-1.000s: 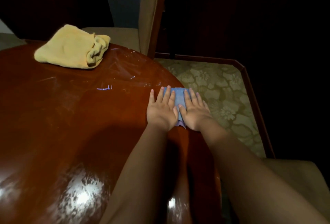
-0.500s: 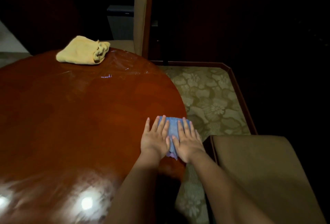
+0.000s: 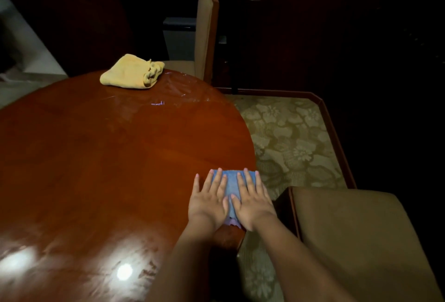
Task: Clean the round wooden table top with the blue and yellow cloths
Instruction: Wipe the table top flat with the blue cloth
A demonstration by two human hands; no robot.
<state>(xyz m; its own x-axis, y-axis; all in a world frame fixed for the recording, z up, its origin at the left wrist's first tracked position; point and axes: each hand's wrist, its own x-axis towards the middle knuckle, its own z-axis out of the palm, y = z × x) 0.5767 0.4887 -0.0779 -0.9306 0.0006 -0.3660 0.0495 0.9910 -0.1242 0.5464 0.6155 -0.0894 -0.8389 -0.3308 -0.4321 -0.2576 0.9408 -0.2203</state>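
Dim room, glossy round table top (image 3: 108, 169). Left hand (image 3: 209, 201) and right hand (image 3: 252, 203) spread flat, side by side, pressing blue cloth (image 3: 230, 181) at right edge. Yellow cloth (image 3: 132, 71) bunched far left, nearer left hand.

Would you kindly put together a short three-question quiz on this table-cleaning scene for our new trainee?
1. True or false: the yellow cloth lies crumpled at the far side of the table, with no hand on it.
2. Which cloth do the left hand and right hand press flat? A) yellow B) blue C) none
3. Fill in: the blue cloth lies near the table's ____ edge, beside the chair seat.

Key
1. True.
2. B: both hands lie on it side by side, fingers straight.
3. Right.
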